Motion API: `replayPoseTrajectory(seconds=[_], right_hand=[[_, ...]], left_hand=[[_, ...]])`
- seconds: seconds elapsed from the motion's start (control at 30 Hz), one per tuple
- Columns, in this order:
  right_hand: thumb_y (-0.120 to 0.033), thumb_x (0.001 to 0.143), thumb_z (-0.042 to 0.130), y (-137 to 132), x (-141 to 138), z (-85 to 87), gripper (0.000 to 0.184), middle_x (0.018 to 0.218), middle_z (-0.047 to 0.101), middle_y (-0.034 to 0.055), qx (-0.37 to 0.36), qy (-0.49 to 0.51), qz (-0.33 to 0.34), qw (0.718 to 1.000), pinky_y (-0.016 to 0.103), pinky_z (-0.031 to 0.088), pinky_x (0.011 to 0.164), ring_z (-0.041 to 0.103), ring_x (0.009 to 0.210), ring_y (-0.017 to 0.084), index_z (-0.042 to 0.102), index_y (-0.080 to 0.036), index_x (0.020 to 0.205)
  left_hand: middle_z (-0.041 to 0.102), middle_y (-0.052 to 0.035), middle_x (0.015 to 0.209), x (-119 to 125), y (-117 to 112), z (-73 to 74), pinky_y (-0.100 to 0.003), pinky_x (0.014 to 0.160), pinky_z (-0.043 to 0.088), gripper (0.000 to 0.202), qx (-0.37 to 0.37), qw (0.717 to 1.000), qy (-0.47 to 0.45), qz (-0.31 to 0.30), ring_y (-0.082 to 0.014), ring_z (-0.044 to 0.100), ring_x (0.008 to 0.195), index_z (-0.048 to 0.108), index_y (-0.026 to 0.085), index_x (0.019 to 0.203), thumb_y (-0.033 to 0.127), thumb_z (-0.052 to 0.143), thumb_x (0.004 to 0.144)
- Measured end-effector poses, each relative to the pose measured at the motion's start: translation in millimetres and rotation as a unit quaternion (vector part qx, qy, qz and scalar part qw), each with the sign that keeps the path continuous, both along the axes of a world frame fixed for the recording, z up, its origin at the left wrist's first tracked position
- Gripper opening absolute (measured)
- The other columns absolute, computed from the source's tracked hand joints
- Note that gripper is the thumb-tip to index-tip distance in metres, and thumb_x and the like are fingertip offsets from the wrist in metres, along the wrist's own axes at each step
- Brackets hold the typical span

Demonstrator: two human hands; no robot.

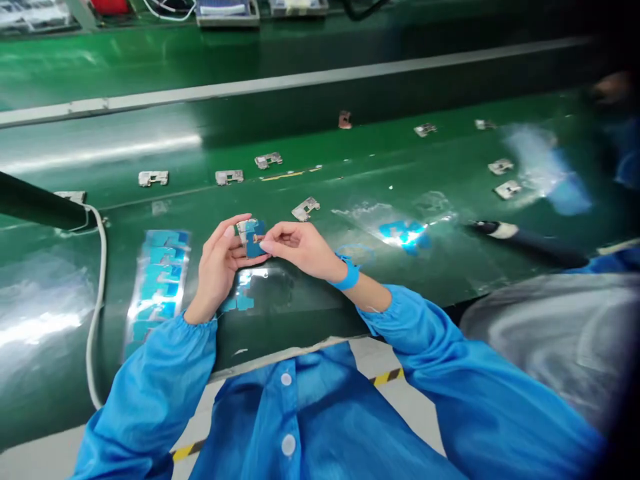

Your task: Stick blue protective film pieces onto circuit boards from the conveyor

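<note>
In the head view my left hand (219, 257) holds a small silvery metal plate (242, 230), its fingers closed behind and around it. A cut-out blue film (254, 248) lies over most of the plate. My right hand (300, 247), with a blue band on its wrist, pinches the right edge of this film between thumb and forefinger. Whether the film is fully stuck down cannot be made out. Just below the hands, a clear sheet with blue film pieces (244, 301) rests on the green bench. Further left lies a longer sheet of blue film cut-outs (160, 280).
Several similar metal plates lie across the green bench (310, 293), one plate (306, 209) just beyond my hands. Crumpled clear film with blue pieces (407, 235) is at right. A grey cable (100, 287) runs down the left. A co-worker's dark sleeve (540, 250) reaches in from the right.
</note>
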State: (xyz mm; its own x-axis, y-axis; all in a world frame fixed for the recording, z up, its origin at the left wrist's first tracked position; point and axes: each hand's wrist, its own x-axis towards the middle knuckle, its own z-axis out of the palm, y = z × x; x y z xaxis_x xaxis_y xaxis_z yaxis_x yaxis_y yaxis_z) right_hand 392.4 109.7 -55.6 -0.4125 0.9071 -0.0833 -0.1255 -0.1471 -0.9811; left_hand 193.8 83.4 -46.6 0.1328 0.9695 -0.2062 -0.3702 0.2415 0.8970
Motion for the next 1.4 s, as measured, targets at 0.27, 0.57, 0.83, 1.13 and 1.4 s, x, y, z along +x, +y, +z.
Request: replayPoseTrajectory(seconds=[0.27,0.57,0.83,1.13,1.4], right_hand=[[-0.052,0.090,0.090,-7.8,0.4,0.0,0.035,0.085,0.074,0.0023,0.027,-0.044,-0.012,0.999,0.031,0.061,0.070,0.067,0.072,0.015,0.072,-0.022,0.090],[-0.058,0.089,0.091,-7.7,1.4,-1.7,0.040,0.084,0.074,0.0026,0.047,-0.059,-0.005,0.997,0.034,0.066,0.072,0.067,0.071,0.016,0.072,-0.024,0.088],[-0.065,0.088,0.091,-7.8,1.4,-3.1,0.045,0.080,0.072,0.0024,0.047,-0.055,-0.013,0.997,0.034,0.066,0.070,0.066,0.068,0.015,0.074,-0.024,0.087],[-0.063,0.086,0.093,-7.3,2.0,-4.7,0.044,0.080,0.072,0.0018,0.053,-0.062,-0.018,0.996,0.034,0.067,0.070,0.066,0.068,0.015,0.073,-0.024,0.085],[-0.049,0.089,0.094,-8.0,1.9,-4.6,0.033,0.080,0.071,0.0012,0.049,-0.052,-0.020,0.997,0.033,0.066,0.071,0.068,0.070,0.014,0.074,-0.023,0.085]], left_hand=[[0.085,-0.0055,0.103,0.8,-3.6,-3.0,-0.038,0.083,0.075,0.049,0.012,1.000,0.013,-0.023,-0.0233,0.087,0.092,0.068,0.022,0.139,0.060,0.066,0.107],[0.083,-0.0055,0.103,1.1,-3.1,-5.5,-0.036,0.080,0.074,0.048,0.019,0.999,0.024,-0.027,-0.0232,0.086,0.091,0.067,0.023,0.140,0.058,0.063,0.108],[0.083,-0.0072,0.103,1.8,-4.2,-2.5,-0.035,0.079,0.074,0.045,0.023,0.999,0.020,-0.028,-0.0239,0.086,0.092,0.068,0.021,0.140,0.053,0.062,0.110],[0.082,-0.0069,0.106,1.8,-3.7,-5.5,-0.037,0.081,0.073,0.046,0.028,0.999,0.026,-0.029,-0.0250,0.085,0.095,0.070,0.022,0.140,0.056,0.063,0.109],[0.082,-0.0077,0.108,2.5,-4.0,-3.8,-0.035,0.079,0.073,0.046,0.029,0.999,0.022,-0.026,-0.0257,0.085,0.097,0.070,0.020,0.140,0.054,0.062,0.109]])
